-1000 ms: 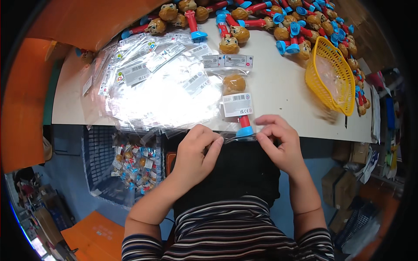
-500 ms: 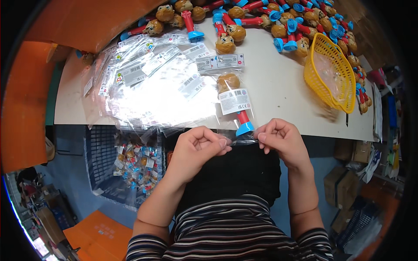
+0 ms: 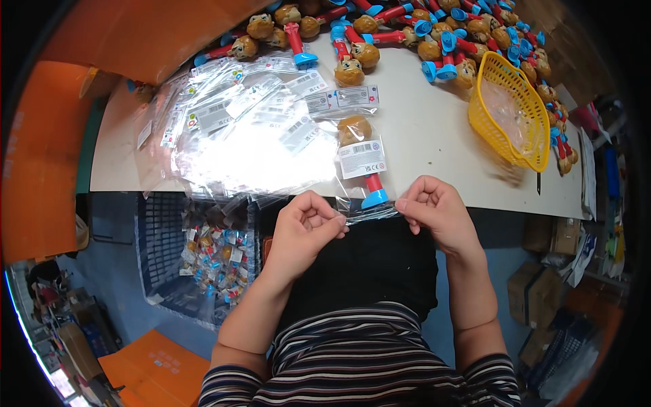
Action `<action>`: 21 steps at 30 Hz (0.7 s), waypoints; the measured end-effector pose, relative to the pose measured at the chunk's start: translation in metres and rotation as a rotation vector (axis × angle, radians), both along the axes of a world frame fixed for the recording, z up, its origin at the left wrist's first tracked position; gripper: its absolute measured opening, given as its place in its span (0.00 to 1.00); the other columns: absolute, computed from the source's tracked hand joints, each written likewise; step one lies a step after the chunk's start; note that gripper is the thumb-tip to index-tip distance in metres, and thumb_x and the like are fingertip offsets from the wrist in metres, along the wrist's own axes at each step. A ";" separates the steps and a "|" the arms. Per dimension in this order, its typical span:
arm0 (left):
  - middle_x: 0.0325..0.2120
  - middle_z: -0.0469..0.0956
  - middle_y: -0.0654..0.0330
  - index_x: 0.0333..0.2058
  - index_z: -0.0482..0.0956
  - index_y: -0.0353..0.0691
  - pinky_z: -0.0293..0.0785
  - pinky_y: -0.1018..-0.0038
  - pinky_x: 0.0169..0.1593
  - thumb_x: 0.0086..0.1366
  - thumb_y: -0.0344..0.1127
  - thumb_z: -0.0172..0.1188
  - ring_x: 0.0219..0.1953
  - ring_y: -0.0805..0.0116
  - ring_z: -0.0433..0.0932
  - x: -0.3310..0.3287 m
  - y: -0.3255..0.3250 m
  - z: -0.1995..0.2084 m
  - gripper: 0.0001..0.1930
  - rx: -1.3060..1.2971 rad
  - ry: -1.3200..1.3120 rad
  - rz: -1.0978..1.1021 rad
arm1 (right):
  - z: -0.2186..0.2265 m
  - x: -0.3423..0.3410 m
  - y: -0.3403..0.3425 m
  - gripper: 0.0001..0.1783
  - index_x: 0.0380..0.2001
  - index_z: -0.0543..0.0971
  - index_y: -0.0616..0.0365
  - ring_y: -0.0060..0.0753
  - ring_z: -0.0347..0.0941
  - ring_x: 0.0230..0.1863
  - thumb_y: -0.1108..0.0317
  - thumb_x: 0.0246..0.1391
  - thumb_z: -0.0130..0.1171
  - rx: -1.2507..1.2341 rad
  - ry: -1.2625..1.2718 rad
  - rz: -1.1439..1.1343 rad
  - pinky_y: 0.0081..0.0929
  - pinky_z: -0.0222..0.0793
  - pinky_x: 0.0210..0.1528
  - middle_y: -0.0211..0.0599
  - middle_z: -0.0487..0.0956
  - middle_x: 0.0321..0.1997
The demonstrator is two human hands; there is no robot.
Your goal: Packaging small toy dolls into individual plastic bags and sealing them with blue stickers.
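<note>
On the pale, flat worktable [image 3: 437, 152], a red plastic toy with a round brown head and blue foot [image 3: 354, 130] is laid at twelve o'clock from the hands, inside a clear, labelled plastic bag [image 3: 363, 159]. The bag's near edge is clamped between thumb and fingers by the left hand [image 3: 305, 227] and right hand [image 3: 439, 209], apparently so the film is kept taut. Loose clear bags [image 3: 234, 136] are spread at ten o'clock, unbagged toys [image 3: 480, 30] heaped at one, and a yellow lattice basket [image 3: 476, 119] set at two. Below, a blue lattice plastic crate [image 3: 154, 254] is part-filled with bagged toys [image 3: 215, 261] at half past eight.
</note>
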State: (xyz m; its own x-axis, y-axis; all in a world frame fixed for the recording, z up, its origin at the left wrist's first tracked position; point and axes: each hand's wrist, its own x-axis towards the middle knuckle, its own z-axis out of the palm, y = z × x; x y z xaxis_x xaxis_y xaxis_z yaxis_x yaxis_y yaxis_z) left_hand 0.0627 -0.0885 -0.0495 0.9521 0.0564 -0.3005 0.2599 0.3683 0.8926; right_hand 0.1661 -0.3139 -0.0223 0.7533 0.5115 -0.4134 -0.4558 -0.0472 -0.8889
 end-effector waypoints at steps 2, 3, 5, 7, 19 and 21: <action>0.35 0.79 0.54 0.43 0.70 0.33 0.79 0.78 0.41 0.63 0.24 0.61 0.35 0.70 0.81 0.001 -0.002 0.002 0.12 -0.049 0.038 0.032 | 0.001 -0.001 0.000 0.07 0.32 0.74 0.61 0.16 0.69 0.21 0.76 0.53 0.64 0.029 0.022 -0.026 0.13 0.65 0.21 0.31 0.76 0.25; 0.35 0.79 0.54 0.43 0.70 0.33 0.79 0.78 0.41 0.63 0.24 0.61 0.35 0.70 0.81 0.003 -0.005 0.004 0.12 -0.050 0.036 0.033 | 0.001 -0.002 -0.001 0.09 0.36 0.75 0.63 0.16 0.70 0.21 0.76 0.53 0.64 0.058 0.046 -0.054 0.12 0.65 0.22 0.31 0.76 0.25; 0.33 0.79 0.54 0.51 0.63 0.32 0.80 0.77 0.40 0.63 0.24 0.62 0.35 0.69 0.82 0.007 -0.014 0.013 0.21 0.055 0.029 0.098 | 0.009 -0.004 0.001 0.12 0.41 0.75 0.64 0.15 0.70 0.21 0.75 0.54 0.63 0.025 0.056 -0.059 0.12 0.66 0.22 0.30 0.76 0.25; 0.33 0.79 0.54 0.52 0.61 0.32 0.80 0.77 0.40 0.63 0.24 0.61 0.35 0.69 0.82 0.012 -0.021 0.014 0.22 0.021 0.004 0.117 | 0.012 -0.006 0.003 0.16 0.46 0.75 0.66 0.15 0.70 0.21 0.74 0.55 0.63 -0.008 0.066 -0.066 0.12 0.66 0.22 0.29 0.76 0.25; 0.38 0.78 0.49 0.60 0.51 0.32 0.79 0.73 0.45 0.64 0.27 0.62 0.39 0.65 0.82 0.010 -0.020 0.015 0.33 -0.083 0.017 0.064 | 0.007 -0.013 -0.004 0.09 0.33 0.80 0.64 0.15 0.70 0.23 0.67 0.60 0.61 -0.027 -0.122 0.011 0.14 0.67 0.27 0.26 0.76 0.24; 0.45 0.77 0.45 0.65 0.38 0.30 0.77 0.71 0.48 0.65 0.35 0.63 0.43 0.62 0.80 0.010 -0.016 0.022 0.44 -0.190 0.024 0.119 | 0.020 -0.015 -0.009 0.06 0.31 0.80 0.64 0.17 0.70 0.25 0.71 0.58 0.61 0.010 -0.140 0.178 0.15 0.66 0.28 0.29 0.77 0.26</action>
